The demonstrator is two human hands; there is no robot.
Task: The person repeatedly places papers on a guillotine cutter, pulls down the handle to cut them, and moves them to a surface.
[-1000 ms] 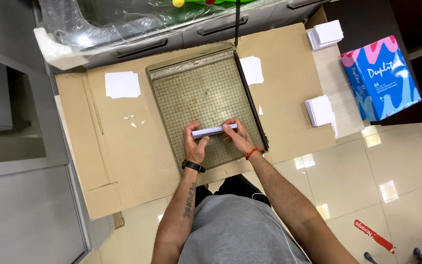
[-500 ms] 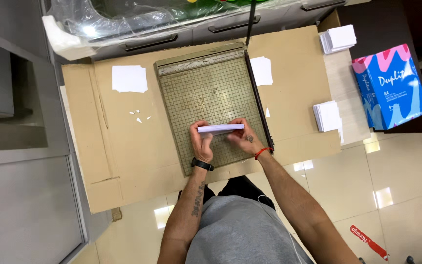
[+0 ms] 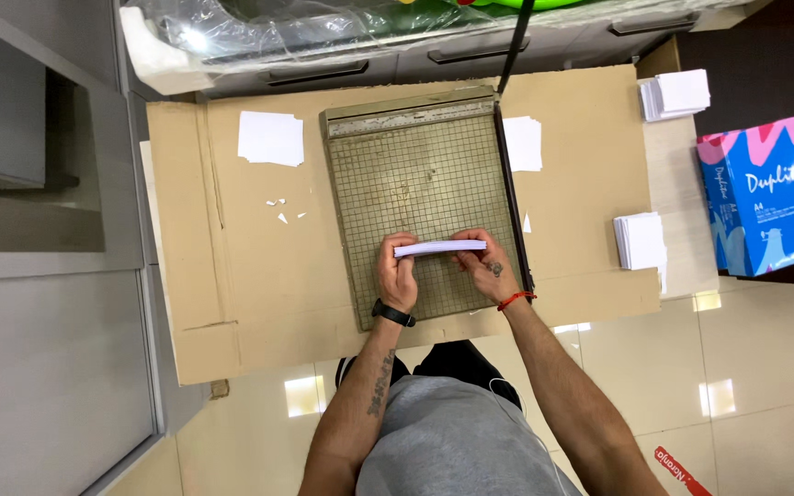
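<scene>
A thin stack of white paper [image 3: 440, 248] stands on edge over the gridded board of a paper cutter [image 3: 415, 174]. My left hand [image 3: 398, 276] grips its left end and my right hand [image 3: 486, 268] grips its right end. The cutter's black blade arm [image 3: 511, 55] is raised at the board's right side. The cutter rests on a flattened cardboard sheet [image 3: 222, 276] on the floor.
Small white paper stacks lie at the upper left [image 3: 270, 138], beside the blade [image 3: 523, 143], at the right [image 3: 640, 242] and at the upper right [image 3: 677, 94]. A blue and pink paper box [image 3: 765, 197] stands far right. Grey drawers [image 3: 342, 69] and clear plastic sit behind; scraps [image 3: 283, 213] lie left.
Both hands keep hold of the paper stack in the same spot on the cutter board; the stack looks a little more level. My head has shifted slightly.
</scene>
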